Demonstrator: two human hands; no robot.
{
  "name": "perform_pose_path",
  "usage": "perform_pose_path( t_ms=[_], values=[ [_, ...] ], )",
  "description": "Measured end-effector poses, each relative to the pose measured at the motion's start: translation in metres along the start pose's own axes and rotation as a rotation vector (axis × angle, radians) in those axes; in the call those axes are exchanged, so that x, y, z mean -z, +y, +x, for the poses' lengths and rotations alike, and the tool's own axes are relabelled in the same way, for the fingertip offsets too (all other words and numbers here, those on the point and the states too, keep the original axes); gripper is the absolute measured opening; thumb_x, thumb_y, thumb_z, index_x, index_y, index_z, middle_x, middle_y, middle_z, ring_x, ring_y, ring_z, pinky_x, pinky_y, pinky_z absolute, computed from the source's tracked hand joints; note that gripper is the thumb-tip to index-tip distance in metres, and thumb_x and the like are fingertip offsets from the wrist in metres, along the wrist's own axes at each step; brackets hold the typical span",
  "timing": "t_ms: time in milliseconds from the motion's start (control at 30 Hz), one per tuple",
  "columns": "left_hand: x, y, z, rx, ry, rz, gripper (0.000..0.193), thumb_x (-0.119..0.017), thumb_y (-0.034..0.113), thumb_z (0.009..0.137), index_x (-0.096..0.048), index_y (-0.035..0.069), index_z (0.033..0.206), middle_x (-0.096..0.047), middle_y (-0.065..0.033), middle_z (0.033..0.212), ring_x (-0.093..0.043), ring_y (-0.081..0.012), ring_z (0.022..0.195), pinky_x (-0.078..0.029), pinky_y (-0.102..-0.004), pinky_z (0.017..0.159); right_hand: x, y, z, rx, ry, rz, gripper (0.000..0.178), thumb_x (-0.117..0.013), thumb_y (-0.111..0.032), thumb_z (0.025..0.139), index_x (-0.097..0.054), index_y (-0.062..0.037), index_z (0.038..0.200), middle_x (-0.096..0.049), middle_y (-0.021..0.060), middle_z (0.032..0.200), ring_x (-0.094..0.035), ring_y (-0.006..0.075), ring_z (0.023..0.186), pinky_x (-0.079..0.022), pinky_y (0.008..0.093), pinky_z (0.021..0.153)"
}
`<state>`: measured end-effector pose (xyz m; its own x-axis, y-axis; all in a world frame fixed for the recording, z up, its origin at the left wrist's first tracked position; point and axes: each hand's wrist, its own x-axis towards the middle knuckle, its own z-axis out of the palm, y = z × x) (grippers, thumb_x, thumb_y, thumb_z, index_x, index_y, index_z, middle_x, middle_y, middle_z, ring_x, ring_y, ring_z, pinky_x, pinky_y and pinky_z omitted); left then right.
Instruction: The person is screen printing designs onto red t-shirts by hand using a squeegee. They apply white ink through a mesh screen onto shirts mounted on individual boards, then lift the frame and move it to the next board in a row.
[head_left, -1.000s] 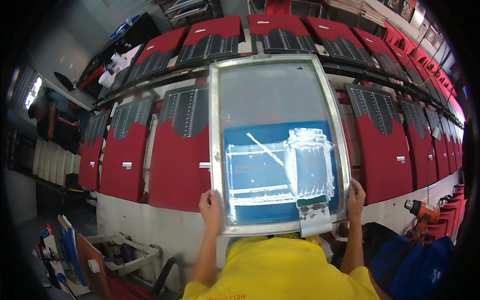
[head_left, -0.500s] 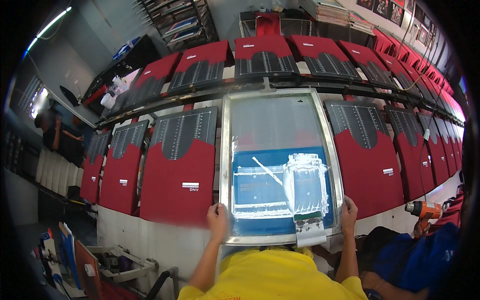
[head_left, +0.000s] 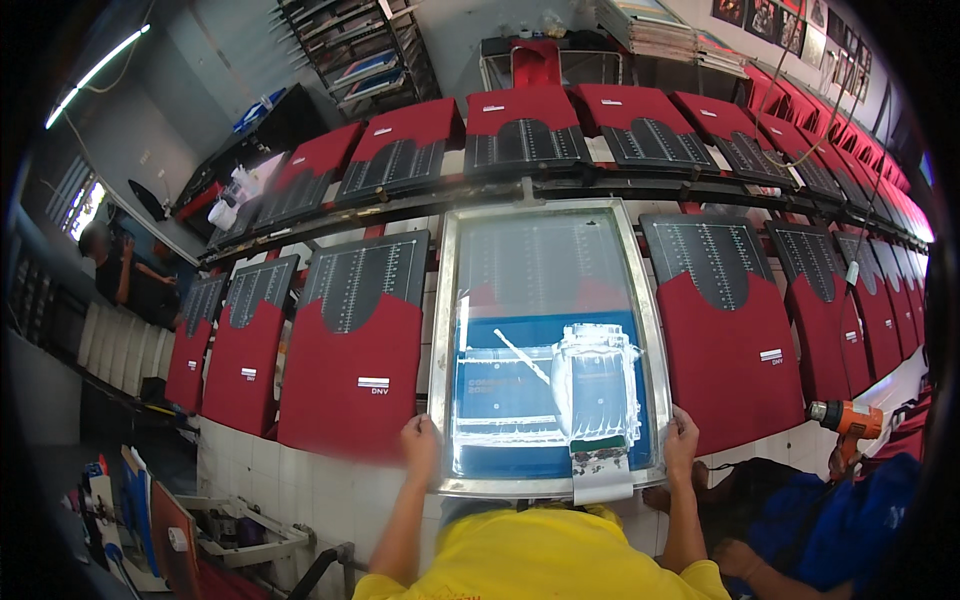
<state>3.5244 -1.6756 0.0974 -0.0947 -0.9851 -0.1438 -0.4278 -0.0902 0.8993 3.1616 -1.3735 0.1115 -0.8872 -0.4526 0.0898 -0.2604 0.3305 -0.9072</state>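
A metal-framed printing screen lies in front of me, its lower mesh blue and smeared with white ink. My left hand is closed at the lower left of the frame, and my right hand grips the lower right side. On the screen's near end rests a squeegee with a pale, wide handle; neither hand touches it. Through the clear upper mesh a dark board with ruled marks shows faintly. Red shirt pieces on dark boards flank the frame, with another on its right.
More boards with red fabric line a second row behind a dark rail. At my right, another person's hand holds an orange heat gun. Stacked screens and a rack stand at the back.
The whole view has shifted slightly, so the screen and boards appear lower and a little to the left. Both my hands stay at the frame's sides.
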Motion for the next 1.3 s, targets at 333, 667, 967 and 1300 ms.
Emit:
perform_pose_path(
  t_ms=[333, 667, 967, 1300],
  values=[
    [0.015, -0.002, 0.009, -0.136, -0.130, 0.177, 0.032, -0.054, 0.020, 0.095, -0.066, -0.009, 0.094, -0.061, -0.0121, 0.068, -0.054, -0.0158, 0.066, -0.045, -0.0342, 0.064, -0.007, 0.016, 0.001, 0.022, 0.050, 0.001, 0.026, -0.052, 0.004, 0.090, -0.062, 0.0100, 0.113, -0.070, 0.0209, 0.100, -0.067, 0.0244, 0.096, -0.050, 0.0327, 0.086],
    [0.012, -0.026, 0.026, -0.171, -0.115, 0.308, 0.030, -0.060, 0.023, 0.092, -0.069, -0.005, 0.092, -0.067, -0.0212, 0.077, -0.067, -0.0303, 0.071, -0.050, -0.0407, 0.071, -0.004, -0.013, 0.001, 0.123, -0.012, -0.237, 0.029, -0.059, -0.005, 0.090, -0.061, 0.0063, 0.116, -0.066, 0.0242, 0.106, -0.064, 0.0387, 0.101, -0.049, 0.0400, 0.088],
    [0.023, 0.028, -0.109, -0.113, -0.796, -0.244, 0.031, -0.049, 0.024, 0.101, -0.070, 0.003, 0.109, -0.069, -0.0048, 0.094, -0.060, -0.0082, 0.072, -0.043, -0.0231, 0.056, 0.014, -0.102, -0.091, 0.842, -0.714, -0.879, 0.070, -0.081, -0.021, 0.068, -0.054, -0.0046, 0.131, -0.056, 0.0116, 0.135, -0.051, 0.0318, 0.124, -0.042, 0.0451, 0.101],
    [-0.064, 0.010, -0.174, 0.479, -1.278, -0.477, 0.045, -0.035, 0.034, 0.108, -0.054, 0.000, 0.129, -0.066, -0.0050, 0.089, -0.048, -0.0074, 0.059, -0.036, -0.0186, 0.048, -0.022, -0.108, -0.042, 0.863, -0.530, -0.805, 0.049, -0.081, -0.015, 0.063, -0.060, -0.0096, 0.107, -0.064, 0.0052, 0.111, -0.058, 0.0263, 0.099, -0.043, 0.0400, 0.083]
  ],
)
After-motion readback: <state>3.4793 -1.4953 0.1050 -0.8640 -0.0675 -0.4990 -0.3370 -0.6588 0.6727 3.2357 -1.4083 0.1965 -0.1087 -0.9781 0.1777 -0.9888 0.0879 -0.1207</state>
